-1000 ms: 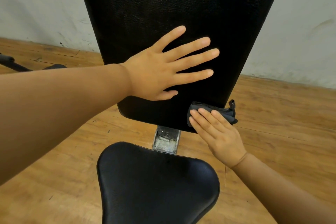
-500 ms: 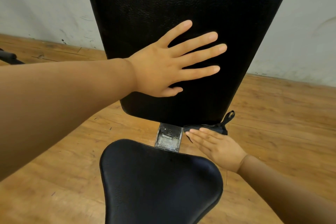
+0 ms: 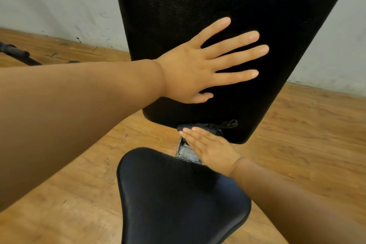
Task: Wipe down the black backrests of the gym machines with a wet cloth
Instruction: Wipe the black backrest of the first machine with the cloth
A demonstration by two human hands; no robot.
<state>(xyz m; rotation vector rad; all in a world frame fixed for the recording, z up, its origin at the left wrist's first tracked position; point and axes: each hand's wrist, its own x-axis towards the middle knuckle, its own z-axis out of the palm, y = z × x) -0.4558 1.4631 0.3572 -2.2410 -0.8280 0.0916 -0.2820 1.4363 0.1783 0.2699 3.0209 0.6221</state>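
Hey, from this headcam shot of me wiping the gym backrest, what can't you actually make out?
- Backrest: its top is cut off by the head view's upper edge.
- Cloth: mostly hidden under the right hand; wetness unreadable.
- Metal bracket: partly covered by that hand and the seat.
- Backrest under the left hand: hidden.

A black padded seat sits over a worn wooden floor — behind it a scuffed grey wall — and a dark bar lies far left.

Pebbled black backrest, smooth black seat, cloth seemingly dark grey, wood-grain floor.
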